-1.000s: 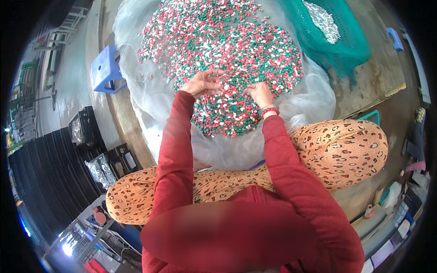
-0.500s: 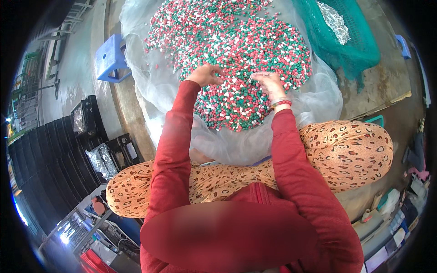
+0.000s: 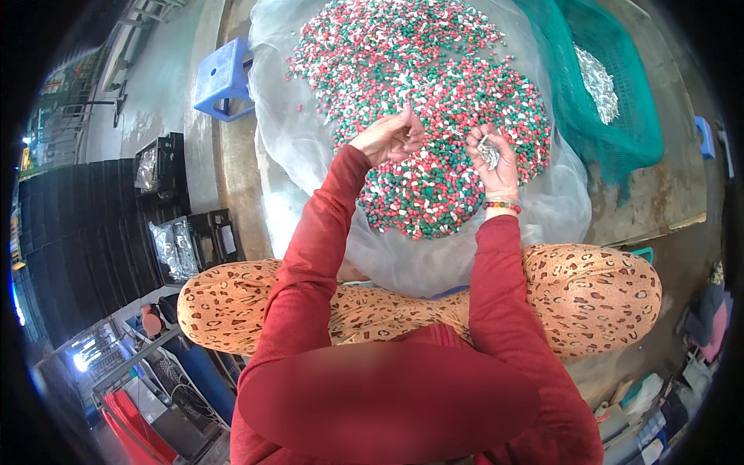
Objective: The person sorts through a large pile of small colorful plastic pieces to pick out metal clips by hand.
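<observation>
A wide pile of small red, green and white pellets [image 3: 422,190], with thin pale slivers among them, lies spread on a translucent white sheet [image 3: 283,132]. Over the pile's left part is my left hand [image 3: 390,139], its fingers curled in; whether anything small sits between them is hidden. My right hand [image 3: 502,172], palm up above the right part, has its fingers bent around a little bunch of silvery slivers [image 3: 489,153]. A beaded bracelet [image 3: 502,207] circles that wrist.
Right of the sheet stands a basket draped in green netting [image 3: 643,136], with a heap of silvery slivers [image 3: 597,85] inside. A blue stool [image 3: 221,77] is at the left. Black crates [image 3: 159,174] stand further left. My patterned trouser legs [image 3: 593,298] border the sheet's near side.
My right hand has turned palm up, showing the slivers in it, and has shifted right. The left hand's fingers have curled in. The whole view has also shifted slightly.
</observation>
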{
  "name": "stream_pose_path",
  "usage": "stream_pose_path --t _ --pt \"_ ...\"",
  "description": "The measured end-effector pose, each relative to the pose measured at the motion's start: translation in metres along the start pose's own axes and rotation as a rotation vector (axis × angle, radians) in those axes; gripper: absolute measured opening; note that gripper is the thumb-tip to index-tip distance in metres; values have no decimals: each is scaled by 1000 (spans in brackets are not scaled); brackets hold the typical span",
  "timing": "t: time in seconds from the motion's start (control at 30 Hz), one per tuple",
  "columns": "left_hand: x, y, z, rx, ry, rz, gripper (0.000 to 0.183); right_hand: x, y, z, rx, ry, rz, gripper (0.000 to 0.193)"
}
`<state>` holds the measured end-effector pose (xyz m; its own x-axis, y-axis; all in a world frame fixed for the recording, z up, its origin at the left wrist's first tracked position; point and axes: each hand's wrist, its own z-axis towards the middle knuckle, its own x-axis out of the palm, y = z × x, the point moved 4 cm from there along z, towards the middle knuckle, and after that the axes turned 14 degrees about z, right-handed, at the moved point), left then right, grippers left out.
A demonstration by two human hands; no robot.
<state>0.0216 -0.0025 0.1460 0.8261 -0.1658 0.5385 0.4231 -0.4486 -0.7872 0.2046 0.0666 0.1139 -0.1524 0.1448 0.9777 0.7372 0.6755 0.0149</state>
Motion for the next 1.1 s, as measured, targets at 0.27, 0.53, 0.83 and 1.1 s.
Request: stream_pose_path --t 0.27,0.53,0.83,1.1 --pt "-7 75 28 -401 -607 1904 35 -29 6 10 117 -36 -54 30" --pt "-57 82 13 -366 -515 1498 23 -19 -20 3 136 -338 -692 34" --pt "-62 28 -8 -359 -536 747 10 -59 -62 16 -134 -472 -2067 16" --pt "-55 0 -29 -21 -589 58 11 -51 -79 14 -164 -256 -2293 14"
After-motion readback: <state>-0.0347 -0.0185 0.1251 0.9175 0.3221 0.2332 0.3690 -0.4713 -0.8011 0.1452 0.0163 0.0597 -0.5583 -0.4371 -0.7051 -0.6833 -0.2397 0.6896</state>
